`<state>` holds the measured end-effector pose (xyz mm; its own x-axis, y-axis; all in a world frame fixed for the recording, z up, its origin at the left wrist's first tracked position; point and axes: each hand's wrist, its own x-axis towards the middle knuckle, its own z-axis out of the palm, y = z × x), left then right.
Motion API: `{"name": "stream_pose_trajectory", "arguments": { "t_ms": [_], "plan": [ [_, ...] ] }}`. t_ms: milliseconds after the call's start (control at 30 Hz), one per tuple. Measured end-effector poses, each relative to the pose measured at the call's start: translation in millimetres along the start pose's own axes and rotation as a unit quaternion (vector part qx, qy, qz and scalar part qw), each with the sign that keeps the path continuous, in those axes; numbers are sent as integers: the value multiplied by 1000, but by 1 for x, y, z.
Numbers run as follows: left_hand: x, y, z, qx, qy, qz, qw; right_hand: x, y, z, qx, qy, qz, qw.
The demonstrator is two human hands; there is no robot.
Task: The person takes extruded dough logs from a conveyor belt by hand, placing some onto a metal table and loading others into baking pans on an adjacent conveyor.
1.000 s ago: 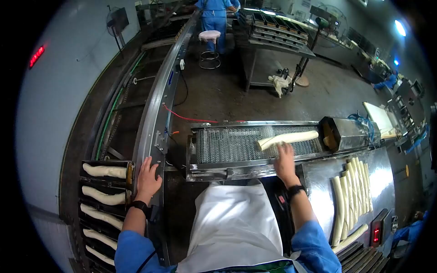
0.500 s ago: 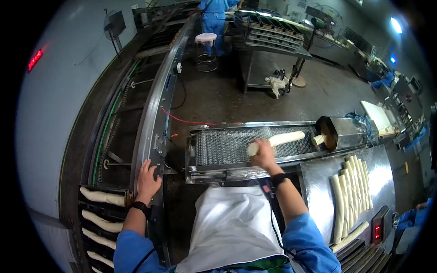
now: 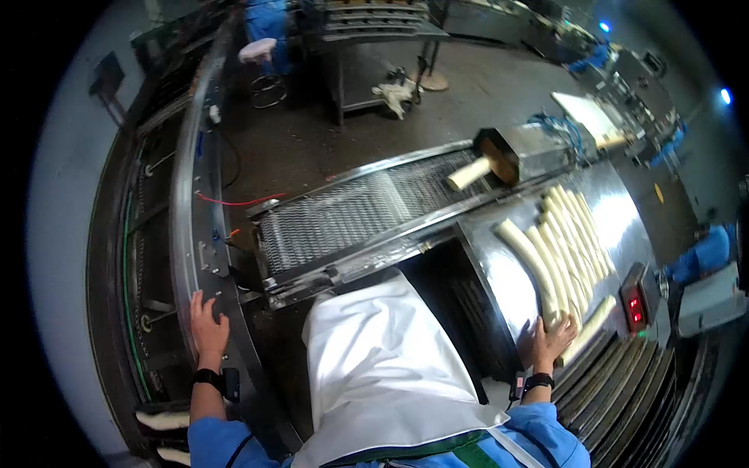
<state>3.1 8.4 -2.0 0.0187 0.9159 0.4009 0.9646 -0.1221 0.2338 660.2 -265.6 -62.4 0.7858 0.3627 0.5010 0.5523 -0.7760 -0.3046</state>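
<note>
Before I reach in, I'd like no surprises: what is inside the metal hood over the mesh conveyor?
A pale dough roll pokes from the metal hood onto the mesh conveyor; how far in it reaches, and anything deeper, is covered.

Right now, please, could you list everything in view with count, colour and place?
Table: one, silver, right
Rolls: too close to count, cream, on table
Display: one, red digits, right
Loose roll: one, cream, beside display
Belt: one, silver, centre
Chute: one, grey, belt's far end
Chute roll: one, cream, over belt
Tray rolls: two, cream, lower left
Slats: several, brown, lower right
Rail: one, grey, left
Cord: one, red, by rail
Stool: one, pale seat, upper left
Trays: several, grey, top
Cloth: one, white, upper middle
Board: one, white, upper right
Co-workers: at least two, blue clothes, background
Apron: one, white, bottom centre
Wristbands: two, black, wrists
Left grip: one, bare, on rail
Right grip: one, bare, at rolls' ends
</note>
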Motion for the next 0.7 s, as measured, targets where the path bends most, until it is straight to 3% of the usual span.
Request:
{"name": "stream_pose_trajectory", "arguments": {
  "t_ms": [33,100,167,267,367,467,500,567,633,700],
  "plan": [
    [-1,-3,0,0,-10,13,1000,-8,11,-3,24,30,15,999],
    [-9,-4,0,12,-13,2,1000,-7,54,6,133,-17,130,982],
    [-4,5,2,10,-27,0,1000,13,71,18,127,-54,88,987],
    [-1,-4,8,15,-9,16,1000,36,55,27,97,-91,157,979],
    [-3,-12,12,29,-7,24,999,41,54,36,140,-60,120,981],
    [-3,-11,11,40,-10,27,999,58,57,37,-30,-131,63,989],
    [-3,-10,10,42,-8,25,999,69,48,24,-27,-132,61,989],
    [-6,-8,9,39,-21,19,999,93,21,-20,-121,-249,63,959],
    [-5,-1,5,34,-20,15,999,119,34,-6,-31,-325,39,945],
    [-6,5,-1,31,-9,0,999,136,22,-8,-37,-376,63,924]
  ]
}}
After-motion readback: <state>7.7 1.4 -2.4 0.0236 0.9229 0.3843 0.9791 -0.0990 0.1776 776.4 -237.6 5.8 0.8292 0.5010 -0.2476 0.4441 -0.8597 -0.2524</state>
